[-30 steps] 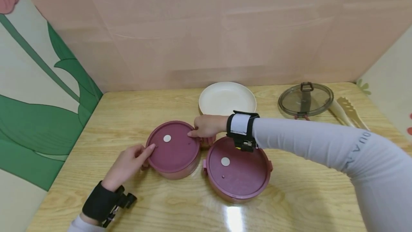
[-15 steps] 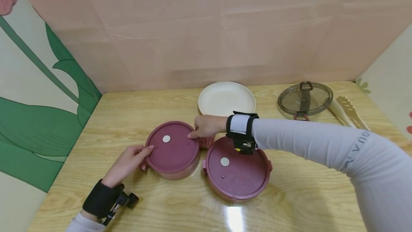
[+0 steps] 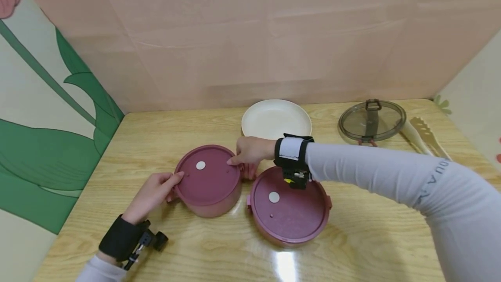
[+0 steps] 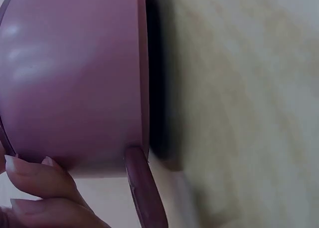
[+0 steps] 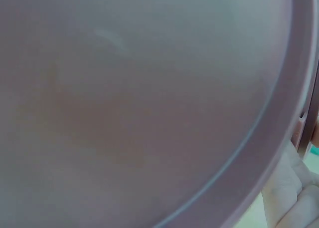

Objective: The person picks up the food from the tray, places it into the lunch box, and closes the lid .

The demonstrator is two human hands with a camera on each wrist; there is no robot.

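Note:
A round plum-coloured lunch box (image 3: 213,209) with a flat lid (image 3: 211,182) and white button stands between both hands. My left hand (image 3: 152,193) grips its left side, thumb on the lid's edge and fingers lower down. In the left wrist view, those fingers (image 4: 47,180) curl against the box wall (image 4: 75,83) beside a projecting clip (image 4: 143,188); a dark band runs along the base. My right hand (image 3: 254,150) holds the opposite side, thumb over the lid and other fingers bent down at the edge. A second, similar box (image 3: 293,216) sits under the right wrist, its lid (image 5: 149,113) filling the right wrist view.
Behind the right hand, a white plate (image 3: 274,119) lies near the wall. At the back right are a glass lid (image 3: 385,123) with a brown handle and beige serving utensils (image 3: 426,136). The wooden table (image 3: 375,229) carries everything.
The left lunch box has shifted slightly to the left, and both hands have gone with it, keeping their grip. The second box, plate and glass lid have stayed in place.

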